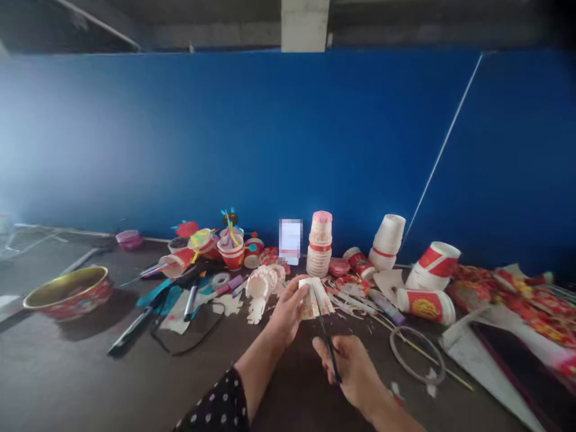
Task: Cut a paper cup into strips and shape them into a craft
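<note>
Near the table's middle my left hand [288, 309] is closed on a paper cup [309, 308], pale with a faint red pattern and tilted so that its white inside shows. My right hand [353, 363] grips a pair of scissors [327, 339] by dark handles. Their blades point away from me and lie at the cup's wall; whether they are parted I cannot tell. Just left of the cup lies a white paper cup [257, 293] with its side cut into strips. Paper scraps [348, 309] are scattered to the right of the blades.
Stacked cups [319, 261] and a phone-like white card [290, 237] stand before the blue wall [252, 132]. Decorated cups [231, 258], a red-and-gold bowl [72, 300] and a hot-glue-gun-like tool [130, 330] are left. Tipped cups [425, 305], a wire ring [396, 351] and a dark tablet [517, 366] are right.
</note>
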A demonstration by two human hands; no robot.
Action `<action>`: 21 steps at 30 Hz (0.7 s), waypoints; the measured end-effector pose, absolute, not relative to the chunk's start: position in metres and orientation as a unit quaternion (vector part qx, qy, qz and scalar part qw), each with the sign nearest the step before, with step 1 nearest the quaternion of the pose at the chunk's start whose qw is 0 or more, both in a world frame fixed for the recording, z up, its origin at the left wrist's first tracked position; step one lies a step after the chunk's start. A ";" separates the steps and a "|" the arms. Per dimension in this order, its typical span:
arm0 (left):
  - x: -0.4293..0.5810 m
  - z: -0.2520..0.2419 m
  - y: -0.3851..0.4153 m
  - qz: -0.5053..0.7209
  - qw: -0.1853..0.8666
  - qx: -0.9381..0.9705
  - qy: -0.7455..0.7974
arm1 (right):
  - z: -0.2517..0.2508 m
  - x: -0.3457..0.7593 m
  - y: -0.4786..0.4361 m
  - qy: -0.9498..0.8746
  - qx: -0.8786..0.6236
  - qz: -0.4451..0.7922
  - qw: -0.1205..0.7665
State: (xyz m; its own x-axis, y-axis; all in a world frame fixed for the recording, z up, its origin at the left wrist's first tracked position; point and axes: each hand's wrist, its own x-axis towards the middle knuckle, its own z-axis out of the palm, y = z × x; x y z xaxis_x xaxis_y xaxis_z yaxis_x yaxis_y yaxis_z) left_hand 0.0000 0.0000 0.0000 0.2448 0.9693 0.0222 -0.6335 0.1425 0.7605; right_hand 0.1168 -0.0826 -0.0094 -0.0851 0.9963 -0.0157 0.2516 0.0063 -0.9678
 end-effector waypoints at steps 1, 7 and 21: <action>0.000 -0.001 0.000 0.562 0.715 0.332 0.251 | -0.010 0.117 -0.082 -0.581 -0.538 0.453 0.409; 0.003 -0.003 0.002 0.560 0.716 0.342 0.237 | -0.012 0.121 -0.081 -0.585 -0.555 0.441 0.394; 0.003 -0.001 0.001 0.557 0.714 0.353 0.237 | -0.012 0.120 -0.081 -0.573 -0.572 0.443 0.386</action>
State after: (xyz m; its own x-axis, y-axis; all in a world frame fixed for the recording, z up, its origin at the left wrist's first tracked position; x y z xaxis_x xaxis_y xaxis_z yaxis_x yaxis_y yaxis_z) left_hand 0.0027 0.0012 -0.0008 0.2680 0.9619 0.0548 -0.6268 0.1309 0.7681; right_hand 0.1204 -0.0810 -0.0123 -0.0477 0.9968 -0.0644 0.3134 -0.0462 -0.9485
